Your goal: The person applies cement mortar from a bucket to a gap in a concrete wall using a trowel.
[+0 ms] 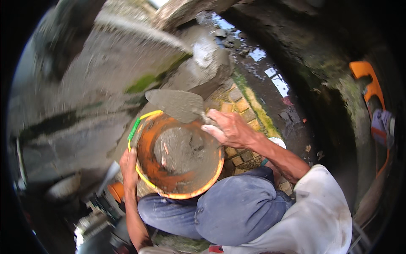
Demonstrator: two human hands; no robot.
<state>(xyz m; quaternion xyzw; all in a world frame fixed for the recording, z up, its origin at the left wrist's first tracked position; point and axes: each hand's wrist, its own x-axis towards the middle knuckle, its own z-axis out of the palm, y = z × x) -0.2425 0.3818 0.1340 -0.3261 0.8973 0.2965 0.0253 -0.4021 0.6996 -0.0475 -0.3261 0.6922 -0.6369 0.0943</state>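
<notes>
A round orange bucket (215,171), its inside smeared with grey, sits in front of my bent knees. Wet grey mortar (186,148) fills its middle, with a small pale streak on the surface. My left hand (128,164) grips the bucket's left rim, beside the yellow and green handle (134,128). Over the far rim, my right hand (228,129) is closed on the handle of a trowel (177,105). Its mortar-coated blade points left, above the bucket's far edge. My fingers hide most of the trowel's handle.
Beyond the bucket stands a rough cement block (201,63), with a mossy grey wall (101,63) to its left. Small yellowish paving tiles (237,103) border a dark wet channel (275,80). An orange-handled tool (372,82) is at the far right. A smaller orange container (115,191) lies lower left.
</notes>
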